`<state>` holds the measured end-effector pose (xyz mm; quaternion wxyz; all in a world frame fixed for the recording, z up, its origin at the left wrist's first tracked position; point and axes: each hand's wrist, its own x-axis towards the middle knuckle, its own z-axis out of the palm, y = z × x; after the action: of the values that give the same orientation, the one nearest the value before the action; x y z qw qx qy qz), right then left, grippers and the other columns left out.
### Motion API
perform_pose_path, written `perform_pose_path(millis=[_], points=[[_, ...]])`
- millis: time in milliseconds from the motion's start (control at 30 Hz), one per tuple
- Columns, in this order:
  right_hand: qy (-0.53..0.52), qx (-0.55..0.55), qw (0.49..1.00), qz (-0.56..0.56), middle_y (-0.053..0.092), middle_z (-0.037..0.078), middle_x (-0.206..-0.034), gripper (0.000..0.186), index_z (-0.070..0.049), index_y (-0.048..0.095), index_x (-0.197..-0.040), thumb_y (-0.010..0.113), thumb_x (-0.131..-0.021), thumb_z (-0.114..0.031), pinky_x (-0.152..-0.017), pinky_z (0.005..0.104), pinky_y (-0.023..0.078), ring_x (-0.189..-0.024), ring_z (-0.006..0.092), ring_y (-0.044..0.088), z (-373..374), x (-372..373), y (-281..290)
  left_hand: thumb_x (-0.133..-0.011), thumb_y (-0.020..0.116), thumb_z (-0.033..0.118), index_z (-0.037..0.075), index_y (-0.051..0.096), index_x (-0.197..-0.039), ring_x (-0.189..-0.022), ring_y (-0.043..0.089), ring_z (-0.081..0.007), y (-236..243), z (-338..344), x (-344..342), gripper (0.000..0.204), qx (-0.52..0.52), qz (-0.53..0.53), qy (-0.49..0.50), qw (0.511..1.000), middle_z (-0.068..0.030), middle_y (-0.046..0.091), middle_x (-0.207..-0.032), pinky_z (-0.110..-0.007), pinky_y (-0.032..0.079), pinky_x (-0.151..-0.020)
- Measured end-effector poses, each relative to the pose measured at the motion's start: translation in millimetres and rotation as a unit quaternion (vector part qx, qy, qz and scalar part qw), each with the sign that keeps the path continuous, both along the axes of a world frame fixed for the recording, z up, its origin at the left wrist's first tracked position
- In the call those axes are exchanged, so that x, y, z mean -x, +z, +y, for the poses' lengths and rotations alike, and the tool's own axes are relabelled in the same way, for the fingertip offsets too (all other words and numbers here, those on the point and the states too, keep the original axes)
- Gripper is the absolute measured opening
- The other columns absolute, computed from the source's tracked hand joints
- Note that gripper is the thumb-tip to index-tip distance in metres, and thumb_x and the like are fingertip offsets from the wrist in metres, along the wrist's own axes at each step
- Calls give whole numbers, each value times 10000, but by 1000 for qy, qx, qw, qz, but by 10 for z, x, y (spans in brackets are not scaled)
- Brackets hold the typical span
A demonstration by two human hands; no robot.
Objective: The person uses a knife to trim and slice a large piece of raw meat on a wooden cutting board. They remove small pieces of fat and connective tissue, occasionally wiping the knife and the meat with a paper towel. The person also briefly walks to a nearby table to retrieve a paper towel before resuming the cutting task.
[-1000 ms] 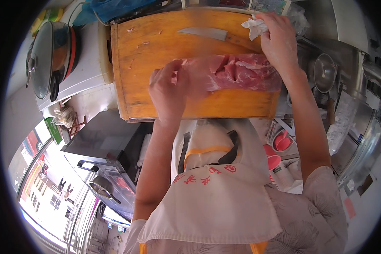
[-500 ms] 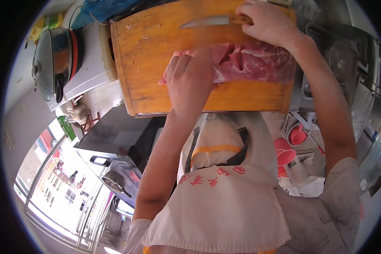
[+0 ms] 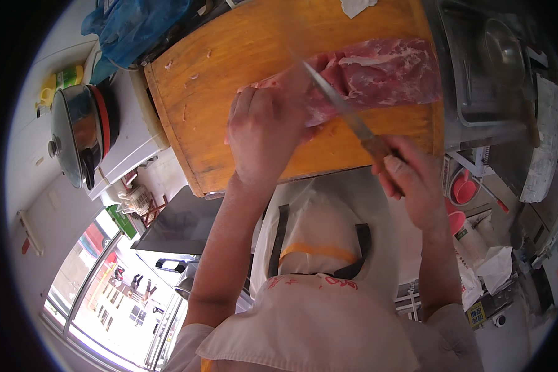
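While left hand (image 3: 263, 133) flattens meat (image 3: 378, 74), right hand (image 3: 412, 180) angles knife (image 3: 338, 105).

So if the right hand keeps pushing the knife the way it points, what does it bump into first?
The meat. The right hand points the knife up-left, its blade seemingly already on the meat beside the left hand.

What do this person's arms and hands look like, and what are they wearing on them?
Both hands are bare: no gloves, rings or watch show on the left hand or the right hand. The forearms are uncovered too. Short beige sleeves end near the elbows. A pale apron with dark straps, an orange band and red lettering covers the chest.
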<state>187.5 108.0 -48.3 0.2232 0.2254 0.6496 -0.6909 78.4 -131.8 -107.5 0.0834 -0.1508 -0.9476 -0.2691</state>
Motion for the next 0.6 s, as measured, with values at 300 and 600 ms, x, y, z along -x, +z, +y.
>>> perform_pose_path(millis=[300, 600], points=[[56, 47, 997, -7, 655, 26, -896, 270, 24, 661, -1269, 552, -1135, -184, -606, 255, 451, -659, 61, 520, -167, -246, -382, -813, 810, 18, -6, 733, -889, -660, 660, -137, 36, -29, -42, 111, -17, -50, 44, 998, -87, 683, -806, -287, 543, -623], [104, 2, 993, 57, 634, 98, -883, 260, 29, 639, -1251, 528, -1151, -185, -701, 349, 490, -738, 194, 587, -243, -198, -492, -804, 805, 42, -18, 731, -881, -658, 650, -141, 123, 23, -49, 122, -24, -95, 94, 991, -92, 687, -795, -301, 530, -633]])
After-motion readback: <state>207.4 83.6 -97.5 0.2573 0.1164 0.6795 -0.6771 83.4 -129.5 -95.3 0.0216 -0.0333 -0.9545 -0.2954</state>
